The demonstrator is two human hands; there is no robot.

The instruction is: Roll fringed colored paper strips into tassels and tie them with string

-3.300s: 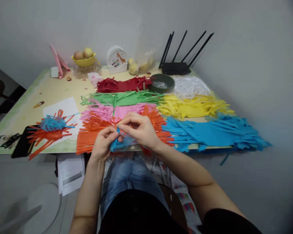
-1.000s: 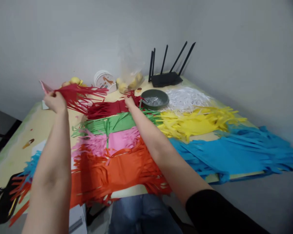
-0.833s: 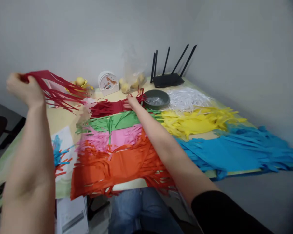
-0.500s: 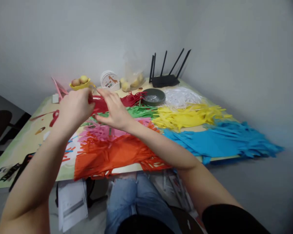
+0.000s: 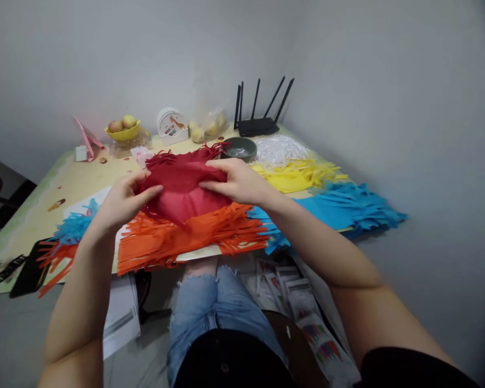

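Left hand [image 5: 130, 195]: fingers pinch left side of red paper sheet [image 5: 181, 186] | Right hand [image 5: 235, 180]: fingers pinch its right side | Sheet: held above table [image 5: 76, 175], between near orange fringed paper [image 5: 186, 240] and far dark-red fringed paper [image 5: 188, 156]

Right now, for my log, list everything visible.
Sheet: 1, red, between hands
Fringed piles: 4, red, orange, yellow, blue, tabletop
Shred heap: 1, white, back right
Tuft: 1, blue, orange, left
Bowl: 1, green, back
Router: 1, black, back right
Fruit bowl: 1, yellow, back left
Holder: 1, white, back
Bag: 1, clear, back
Stand: 1, pink, back left
Box: 1, white, beside stand
Slab: 1, black, front left
Table: 1, yellow, centre
Papers: several, white, below table
Packets: several, multicoloured, lower right
Jeans: 1, blue, below
Left hand: 1, bare, on sheet
Right hand: 1, bare, on sheet
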